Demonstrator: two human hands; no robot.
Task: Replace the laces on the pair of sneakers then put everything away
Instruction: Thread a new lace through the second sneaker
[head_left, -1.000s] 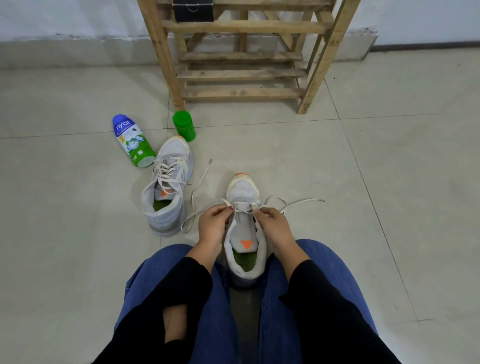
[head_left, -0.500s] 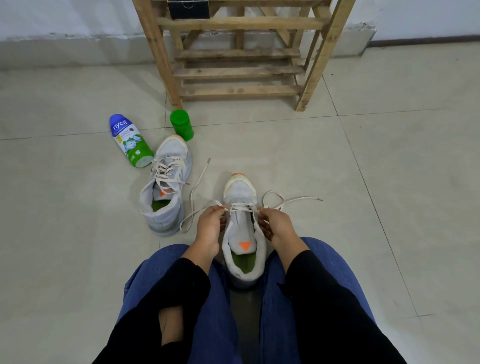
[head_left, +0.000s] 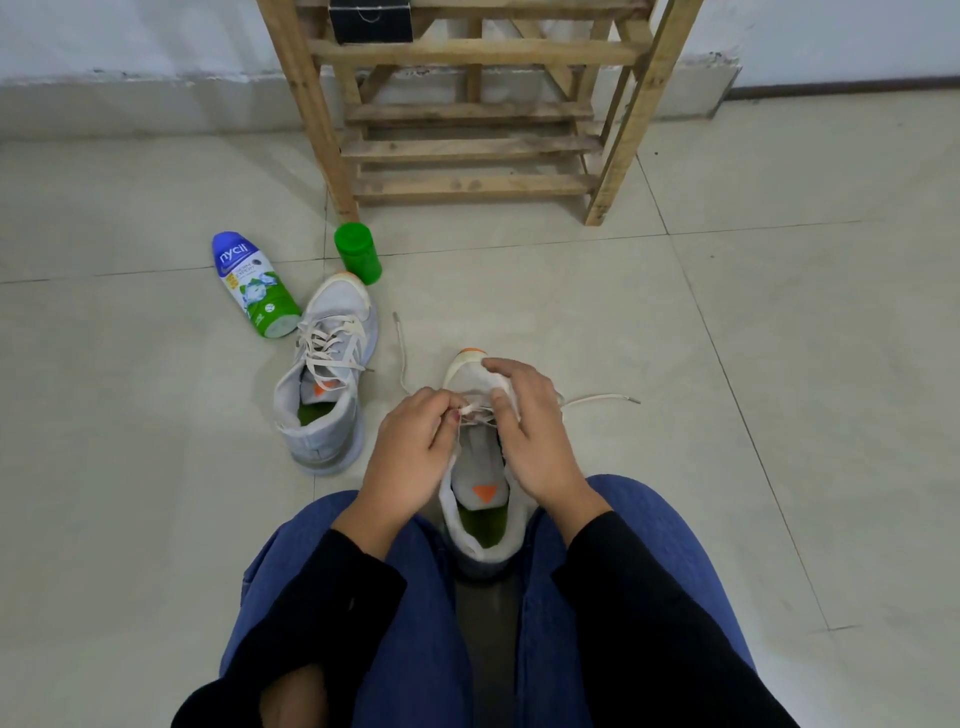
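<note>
A grey sneaker (head_left: 483, 499) with an orange triangle on its tongue and a green insole stands on the floor between my knees, toe pointing away. My left hand (head_left: 410, 452) pinches its cream lace (head_left: 597, 400) near the lower eyelets. My right hand (head_left: 530, 426) lies over the shoe's right side, fingers curved around the toe area, thumb on the lacing. One loose lace end trails right on the tiles, another runs up to the left. The second grey sneaker (head_left: 327, 374), laced, stands to the left.
A wooden slatted shoe rack (head_left: 467, 114) stands against the wall ahead, with a black box (head_left: 371, 21) on an upper shelf. A blue-and-green powder bottle (head_left: 252, 286) lies on the tiles at left. Its green cap (head_left: 357, 253) stands upright beside the rack leg.
My right hand has let go of the lace on its side and moved forward over the toe of the shoe. My left hand has shifted inward to the lacing.
</note>
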